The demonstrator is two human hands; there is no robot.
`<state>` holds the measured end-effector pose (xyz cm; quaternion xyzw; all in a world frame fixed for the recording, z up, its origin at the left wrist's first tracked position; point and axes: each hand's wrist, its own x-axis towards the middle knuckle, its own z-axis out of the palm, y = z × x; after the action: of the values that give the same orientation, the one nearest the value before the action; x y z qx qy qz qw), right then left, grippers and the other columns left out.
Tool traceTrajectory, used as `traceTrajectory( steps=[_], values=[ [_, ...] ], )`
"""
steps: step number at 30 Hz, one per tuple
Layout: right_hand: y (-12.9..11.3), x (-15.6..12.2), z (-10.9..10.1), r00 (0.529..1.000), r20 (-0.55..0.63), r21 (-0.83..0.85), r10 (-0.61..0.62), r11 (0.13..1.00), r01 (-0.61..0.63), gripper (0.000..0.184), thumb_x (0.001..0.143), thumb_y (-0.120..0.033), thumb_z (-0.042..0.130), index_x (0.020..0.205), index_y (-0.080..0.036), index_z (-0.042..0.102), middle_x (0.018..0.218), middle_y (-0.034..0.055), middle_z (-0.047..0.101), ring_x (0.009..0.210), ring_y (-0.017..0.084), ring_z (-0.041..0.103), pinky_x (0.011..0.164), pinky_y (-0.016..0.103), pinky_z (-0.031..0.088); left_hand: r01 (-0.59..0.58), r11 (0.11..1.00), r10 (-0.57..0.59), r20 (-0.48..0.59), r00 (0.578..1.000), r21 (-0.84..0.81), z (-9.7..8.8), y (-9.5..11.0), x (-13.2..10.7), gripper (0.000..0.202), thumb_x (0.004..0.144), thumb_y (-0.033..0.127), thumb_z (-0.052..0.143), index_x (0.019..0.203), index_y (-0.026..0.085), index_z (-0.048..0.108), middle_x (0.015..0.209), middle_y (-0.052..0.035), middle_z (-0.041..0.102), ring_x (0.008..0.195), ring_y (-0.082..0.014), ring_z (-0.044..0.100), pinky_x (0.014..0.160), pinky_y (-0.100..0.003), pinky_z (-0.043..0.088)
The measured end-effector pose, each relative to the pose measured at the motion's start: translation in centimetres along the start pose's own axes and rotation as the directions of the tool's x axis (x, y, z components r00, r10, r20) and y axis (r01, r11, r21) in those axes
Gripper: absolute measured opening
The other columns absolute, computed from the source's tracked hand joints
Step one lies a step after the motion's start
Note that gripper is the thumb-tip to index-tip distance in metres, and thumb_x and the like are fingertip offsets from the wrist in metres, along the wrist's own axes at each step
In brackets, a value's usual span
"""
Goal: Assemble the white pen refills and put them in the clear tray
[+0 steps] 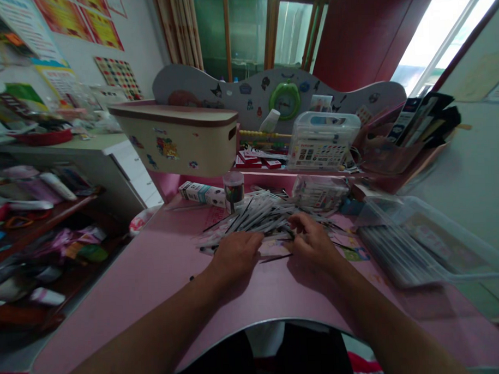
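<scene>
A loose pile of thin white and grey sticks with dark ends, which look like pen refills (pixel 266 211), lies spread over the pink desk (pixel 154 283). My left hand (pixel 237 255) rests at the near left edge of this pile, its fingers pressed together; what is under them is hidden. At the near right edge, my right hand (pixel 311 238) has its fingers curled in a pinch by some dark stick ends. Whatever sits between those fingertips is too small to make out. Between the two hands a few single sticks lie on the desk.
Behind the pile stand a clear cup (pixel 234 190), a long printed box (pixel 201 193) and a clear plastic case (pixel 320 192). A transparent bin (pixel 460 256) is at the right. On the shelf above are a cream basket (pixel 182 143) and another clear case (pixel 325 140).
</scene>
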<state>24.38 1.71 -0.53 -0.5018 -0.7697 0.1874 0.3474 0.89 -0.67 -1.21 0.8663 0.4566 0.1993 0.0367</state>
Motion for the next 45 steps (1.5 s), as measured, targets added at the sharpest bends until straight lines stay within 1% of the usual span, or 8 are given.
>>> traceTrajectory(
  steps=[5, 13, 18, 22, 25, 29, 35, 45],
  values=[
    [0.3, 0.3, -1.0, 0.977, 0.213, -0.213, -0.002, 0.976, 0.049, 0.004, 0.079, -0.017, 0.062, 0.083, -0.016, 0.063, 0.09, 0.0066, 0.059, 0.089, 0.021, 0.054, 0.079, 0.031, 0.04, 0.085, 0.995, -0.087, -0.038, 0.996, -0.045, 0.2, -0.7, -0.1, 0.032, 0.09, 0.014, 0.054, 0.12, 0.02, 0.061, 0.112, -0.0111, 0.071, 0.099, -0.027, 0.066, 0.089, -0.041, 0.049],
    [-1.2, -0.2, -0.9, 0.864, 0.502, -0.336, 0.045, 0.93, 0.147, 0.018, 0.082, -0.012, 0.06, 0.091, -0.016, 0.076, 0.097, 0.0089, 0.063, 0.097, 0.022, 0.055, 0.087, 0.031, 0.039, 0.084, 0.984, -0.098, -0.085, 0.991, -0.156, -0.1, -1.0, 0.0, 0.035, 0.091, 0.015, 0.051, 0.125, 0.014, 0.06, 0.124, -0.0157, 0.068, 0.113, -0.028, 0.063, 0.1, -0.042, 0.048],
    [-1.3, -0.3, -0.6, 0.893, 0.45, -0.286, 0.01, 0.949, 0.133, 0.017, 0.077, -0.008, 0.057, 0.081, -0.016, 0.072, 0.092, 0.0077, 0.062, 0.095, 0.021, 0.053, 0.086, 0.031, 0.039, 0.087, 0.969, -0.116, -0.116, 0.986, -0.231, -0.4, -0.9, 0.1, 0.032, 0.091, 0.017, 0.052, 0.121, 0.016, 0.063, 0.12, -0.0137, 0.07, 0.111, -0.0275, 0.063, 0.101, -0.042, 0.049],
    [-0.9, -0.3, -1.6, 0.907, 0.42, 0.078, 0.016, 0.996, -0.053, 0.003, 0.071, -0.015, 0.058, 0.073, -0.018, 0.057, 0.07, -0.0009, 0.053, 0.068, 0.014, 0.047, 0.064, 0.025, 0.037, 0.102, 0.955, -0.142, -0.127, 0.982, -0.277, -0.8, -0.8, 0.3, 0.03, 0.092, 0.02, 0.051, 0.118, 0.016, 0.065, 0.116, -0.0136, 0.071, 0.107, -0.0274, 0.064, 0.099, -0.043, 0.05],
    [-0.4, -0.1, -2.4, 0.934, 0.351, 0.48, 0.065, 0.844, -0.239, 0.009, 0.073, -0.026, 0.061, 0.074, -0.019, 0.054, 0.062, -0.0055, 0.045, 0.055, 0.009, 0.038, 0.053, 0.021, 0.031, 0.105, 0.956, -0.146, -0.131, 0.981, -0.276, -0.9, -1.0, 0.4, 0.029, 0.09, 0.017, 0.053, 0.116, 0.016, 0.066, 0.114, -0.0132, 0.071, 0.105, -0.0275, 0.064, 0.097, -0.043, 0.05],
    [0.3, 0.2, -2.7, 0.958, 0.195, 0.756, 0.212, 0.589, -0.285, 0.02, 0.068, -0.032, 0.068, 0.078, -0.02, 0.055, 0.054, -0.0094, 0.04, 0.044, 0.006, 0.028, 0.044, 0.02, 0.022, 0.093, 0.96, -0.131, -0.127, 0.983, -0.264, -0.8, -1.2, 0.4, 0.029, 0.089, 0.016, 0.054, 0.115, 0.017, 0.065, 0.112, -0.0129, 0.07, 0.104, -0.0274, 0.064, 0.096, -0.042, 0.05],
    [0.8, 0.5, -2.9, 0.95, 0.125, 0.834, 0.288, 0.489, -0.258, 0.016, 0.06, -0.024, 0.067, 0.071, -0.02, 0.056, 0.047, -0.0116, 0.034, 0.04, 0.004, 0.022, 0.041, 0.019, 0.017, 0.102, 0.956, -0.141, -0.124, 0.982, -0.276, -0.8, -1.1, 0.3, 0.028, 0.089, 0.016, 0.054, 0.114, 0.017, 0.065, 0.113, -0.0126, 0.07, 0.103, -0.0271, 0.063, 0.095, -0.042, 0.05],
    [1.4, 0.6, -2.9, 0.945, 0.088, 0.818, 0.314, 0.519, -0.249, 0.012, 0.06, -0.026, 0.062, 0.068, -0.021, 0.055, 0.044, -0.0118, 0.03, 0.039, 0.005, 0.02, 0.041, 0.019, 0.016, 0.116, 0.955, -0.156, -0.131, 0.979, -0.272, -0.7, -1.1, 0.5, 0.029, 0.093, 0.018, 0.048, 0.115, 0.018, 0.067, 0.112, -0.0121, 0.072, 0.103, -0.0268, 0.064, 0.095, -0.042, 0.051]
  ],
)
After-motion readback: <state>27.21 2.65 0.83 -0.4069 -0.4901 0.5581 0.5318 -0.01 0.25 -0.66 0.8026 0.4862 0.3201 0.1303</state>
